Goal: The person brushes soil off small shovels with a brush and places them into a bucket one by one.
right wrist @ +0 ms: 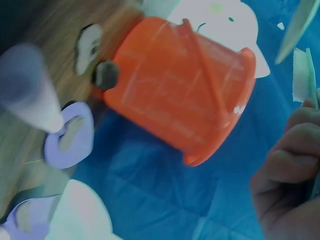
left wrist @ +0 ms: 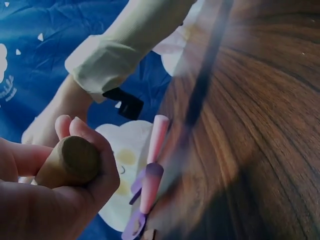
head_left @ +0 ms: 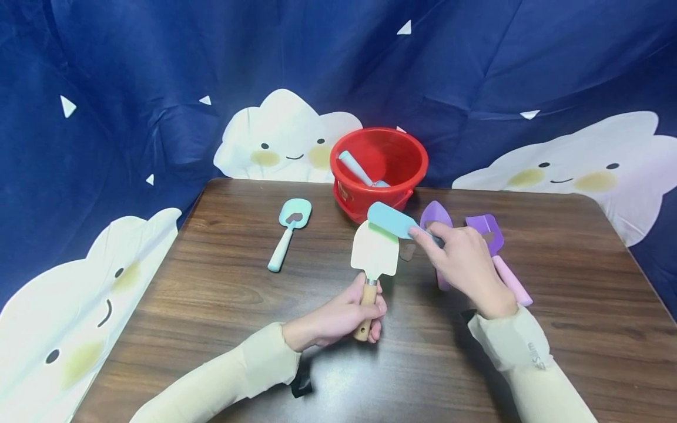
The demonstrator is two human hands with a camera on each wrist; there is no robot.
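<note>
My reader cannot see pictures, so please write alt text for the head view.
The left hand grips a white shovel by its wooden handle while the right hand holds a blue brush over the blade. On the brown table are a red bucket holding a blue tool, a pale green shovel, and two purple shovels.

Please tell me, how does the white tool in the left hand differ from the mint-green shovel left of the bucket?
The white tool has a wooden handle, while the mint-green shovel has a pale mint one. The left hand grips the white tool; the mint-green shovel lies on the table. Both have a broad blade on a narrower handle.
</note>
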